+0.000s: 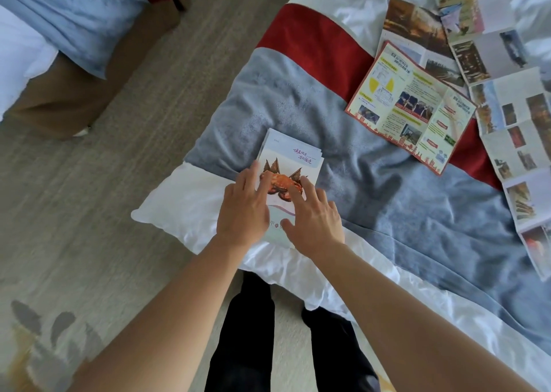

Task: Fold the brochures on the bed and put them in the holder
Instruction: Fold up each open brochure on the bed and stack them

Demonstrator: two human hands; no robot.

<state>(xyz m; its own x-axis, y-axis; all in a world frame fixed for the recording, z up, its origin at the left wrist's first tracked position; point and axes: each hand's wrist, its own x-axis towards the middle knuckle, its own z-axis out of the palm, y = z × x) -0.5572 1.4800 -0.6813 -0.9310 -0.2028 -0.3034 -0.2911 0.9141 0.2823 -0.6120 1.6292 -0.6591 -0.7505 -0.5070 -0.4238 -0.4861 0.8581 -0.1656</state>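
The folded white brochure with an orange crab picture [290, 165] lies on the grey blanket [328, 159] at the bed's corner. The left hand [243, 209] and the right hand [313, 215] press flat on the brochure, fingers straight and spread. Beyond the brochure, the unfolded yellow-and-red leaflet [411, 108] lies open.

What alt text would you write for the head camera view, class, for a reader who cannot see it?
Both hands, left hand and right hand, press flat on a folded crab brochure at the corner of a bed. Unfolded brochures lie spread farther up the grey blanket.
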